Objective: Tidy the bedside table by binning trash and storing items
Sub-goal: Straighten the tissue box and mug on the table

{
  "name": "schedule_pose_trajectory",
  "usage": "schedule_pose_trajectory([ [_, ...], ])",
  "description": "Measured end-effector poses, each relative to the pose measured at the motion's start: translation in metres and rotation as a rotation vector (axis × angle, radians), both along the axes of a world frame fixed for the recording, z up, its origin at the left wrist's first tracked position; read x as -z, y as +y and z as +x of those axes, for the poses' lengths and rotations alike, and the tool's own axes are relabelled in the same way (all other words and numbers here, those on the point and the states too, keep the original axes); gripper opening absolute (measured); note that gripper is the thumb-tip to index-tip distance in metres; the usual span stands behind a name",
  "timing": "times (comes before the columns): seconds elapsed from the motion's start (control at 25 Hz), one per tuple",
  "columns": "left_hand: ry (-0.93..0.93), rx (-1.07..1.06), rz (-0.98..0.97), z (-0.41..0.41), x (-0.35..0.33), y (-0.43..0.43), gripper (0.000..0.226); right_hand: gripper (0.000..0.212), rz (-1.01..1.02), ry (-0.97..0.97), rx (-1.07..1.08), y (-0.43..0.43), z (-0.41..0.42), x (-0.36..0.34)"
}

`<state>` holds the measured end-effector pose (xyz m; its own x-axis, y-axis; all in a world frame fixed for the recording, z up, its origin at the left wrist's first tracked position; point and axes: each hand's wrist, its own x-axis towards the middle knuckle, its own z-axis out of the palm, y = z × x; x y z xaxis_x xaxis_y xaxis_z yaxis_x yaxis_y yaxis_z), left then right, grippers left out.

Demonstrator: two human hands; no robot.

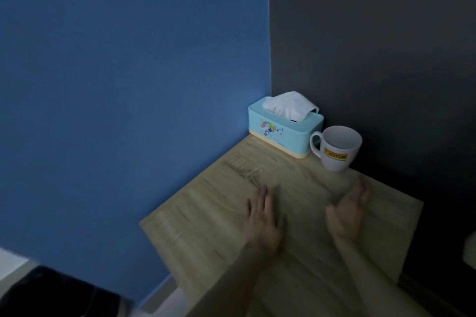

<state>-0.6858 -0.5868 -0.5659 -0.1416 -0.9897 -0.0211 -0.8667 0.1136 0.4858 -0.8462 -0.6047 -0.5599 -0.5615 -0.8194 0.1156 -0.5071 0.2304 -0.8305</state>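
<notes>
My left hand and right hand hover flat and empty, low centre, over the counter, so binning looks finished and next I likely reach for the white mug beside the tissue box, right of centre.

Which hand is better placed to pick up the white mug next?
Right, probably. The right hand is open just in front of the white mug, while the left hand sits farther off, more in line with the tissue box.
</notes>
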Motion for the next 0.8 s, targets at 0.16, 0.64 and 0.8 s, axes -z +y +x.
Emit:
schedule_pose_trajectory([
  [0.16, -0.208, 0.056, -0.130, 0.012, 0.017, 0.060, 0.043, 0.083, 0.116, 0.230, -0.172, 0.063, 0.043, 0.007],
  [0.64, -0.203, 0.185, 0.108, 0.042, -0.001, 0.178, 0.073, 0.059, 0.289, 0.692, -0.310, 0.218, 0.101, 0.019],
  [0.8, -0.211, 0.197, 0.128, 0.043, 0.008, 0.178, 0.052, 0.059, 0.328, 0.706, -0.329, 0.218, 0.102, 0.020],
])
